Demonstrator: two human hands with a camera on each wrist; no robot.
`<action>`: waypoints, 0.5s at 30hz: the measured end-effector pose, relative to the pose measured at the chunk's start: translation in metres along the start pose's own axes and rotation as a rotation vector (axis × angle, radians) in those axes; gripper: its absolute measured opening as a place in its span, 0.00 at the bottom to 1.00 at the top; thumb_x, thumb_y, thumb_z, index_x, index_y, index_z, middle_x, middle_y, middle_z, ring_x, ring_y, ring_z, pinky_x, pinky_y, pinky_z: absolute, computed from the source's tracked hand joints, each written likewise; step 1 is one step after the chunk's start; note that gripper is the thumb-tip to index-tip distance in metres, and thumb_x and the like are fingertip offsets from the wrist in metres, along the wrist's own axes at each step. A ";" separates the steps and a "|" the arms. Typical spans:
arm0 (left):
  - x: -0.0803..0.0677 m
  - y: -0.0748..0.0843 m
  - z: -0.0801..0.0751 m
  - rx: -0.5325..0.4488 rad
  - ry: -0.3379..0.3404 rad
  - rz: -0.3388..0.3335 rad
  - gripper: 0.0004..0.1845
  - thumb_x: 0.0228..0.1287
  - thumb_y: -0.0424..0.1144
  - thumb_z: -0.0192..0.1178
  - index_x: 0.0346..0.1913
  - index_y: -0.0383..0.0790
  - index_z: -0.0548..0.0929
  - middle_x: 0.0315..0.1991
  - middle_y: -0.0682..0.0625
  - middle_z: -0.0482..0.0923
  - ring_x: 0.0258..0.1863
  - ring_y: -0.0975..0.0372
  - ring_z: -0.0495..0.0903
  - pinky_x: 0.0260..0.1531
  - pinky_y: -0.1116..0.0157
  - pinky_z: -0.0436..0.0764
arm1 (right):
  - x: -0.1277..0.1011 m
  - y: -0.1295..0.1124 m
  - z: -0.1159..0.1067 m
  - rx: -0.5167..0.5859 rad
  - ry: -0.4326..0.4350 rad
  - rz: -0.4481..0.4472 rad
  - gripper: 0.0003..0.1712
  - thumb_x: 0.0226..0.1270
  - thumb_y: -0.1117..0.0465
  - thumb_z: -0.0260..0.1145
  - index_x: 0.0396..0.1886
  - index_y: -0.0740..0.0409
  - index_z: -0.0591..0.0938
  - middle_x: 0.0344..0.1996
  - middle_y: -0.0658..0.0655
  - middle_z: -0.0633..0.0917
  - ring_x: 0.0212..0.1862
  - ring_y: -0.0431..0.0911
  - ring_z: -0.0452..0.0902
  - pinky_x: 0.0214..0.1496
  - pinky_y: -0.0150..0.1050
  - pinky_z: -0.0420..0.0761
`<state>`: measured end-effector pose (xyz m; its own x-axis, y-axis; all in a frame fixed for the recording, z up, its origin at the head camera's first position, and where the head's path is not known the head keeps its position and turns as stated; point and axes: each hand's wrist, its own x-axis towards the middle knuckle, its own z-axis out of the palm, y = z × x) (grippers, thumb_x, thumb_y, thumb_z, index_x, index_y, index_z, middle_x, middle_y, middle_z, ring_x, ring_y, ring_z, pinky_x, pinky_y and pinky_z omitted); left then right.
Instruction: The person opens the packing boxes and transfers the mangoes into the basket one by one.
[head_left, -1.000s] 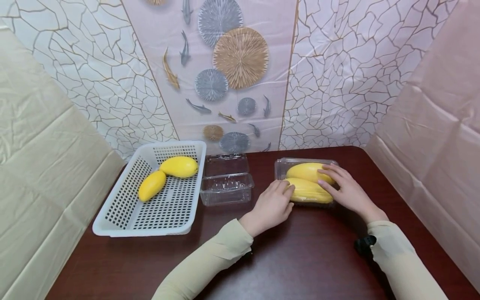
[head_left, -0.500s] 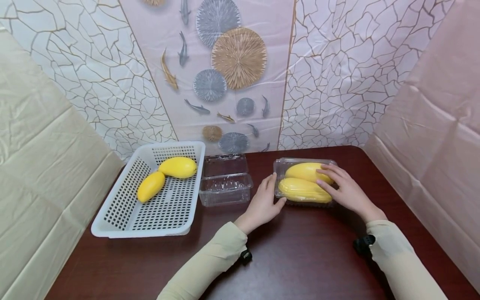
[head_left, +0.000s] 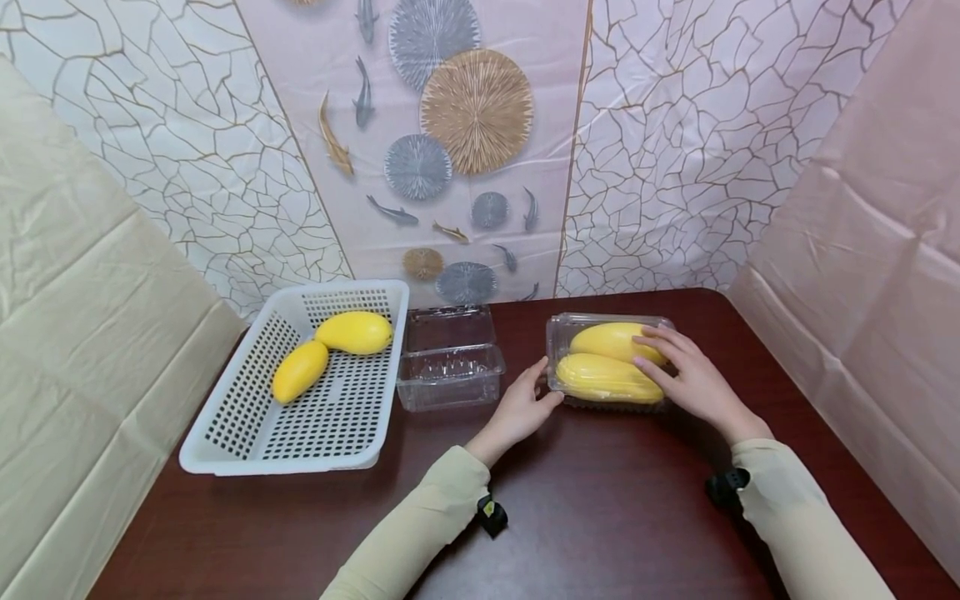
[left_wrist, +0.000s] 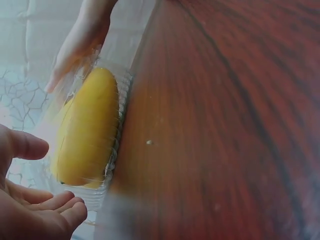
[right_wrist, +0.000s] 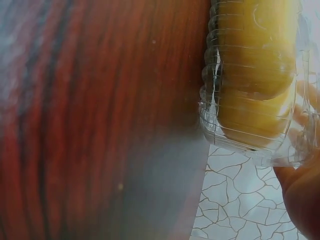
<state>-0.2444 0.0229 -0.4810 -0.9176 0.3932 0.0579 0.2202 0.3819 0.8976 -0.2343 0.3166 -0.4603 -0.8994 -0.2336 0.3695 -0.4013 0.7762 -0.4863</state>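
Observation:
A clear plastic clamshell box (head_left: 558, 333) sits shut on the dark wooden table (head_left: 600, 500), with two yellow mangoes (head_left: 600, 377) lying side by side inside. My right hand (head_left: 678, 371) lies on the lid's right side, fingers straight and pressing down over the mangoes. My left hand (head_left: 534, 393) is open at the box's left edge, thumb close to its front corner. In the left wrist view that left hand (left_wrist: 35, 195) stands a little apart from the box (left_wrist: 112, 165), and the right hand (left_wrist: 80, 35) shows at the far end. The right wrist view shows the box (right_wrist: 250, 75) from its side.
An empty clear clamshell (head_left: 450, 379) lies open left of the filled box. Farther left, a white perforated basket (head_left: 285, 462) holds two more mangoes (head_left: 354, 332). Draped cloth walls close in on both sides and the back.
My left hand has slid off the box's front left and drawn back to its left edge. The right hand stays on the lid.

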 end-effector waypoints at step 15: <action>0.000 -0.005 0.003 -0.197 0.022 -0.116 0.25 0.68 0.39 0.61 0.66 0.38 0.76 0.59 0.44 0.80 0.56 0.58 0.81 0.53 0.63 0.78 | 0.000 -0.001 0.000 0.010 0.001 0.008 0.26 0.73 0.51 0.66 0.65 0.59 0.80 0.69 0.61 0.72 0.75 0.62 0.55 0.72 0.64 0.57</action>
<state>-0.2444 0.0234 -0.4862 -0.9404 0.3373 -0.0429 0.0464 0.2522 0.9666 -0.2342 0.3157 -0.4602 -0.9022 -0.2269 0.3667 -0.3961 0.7722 -0.4968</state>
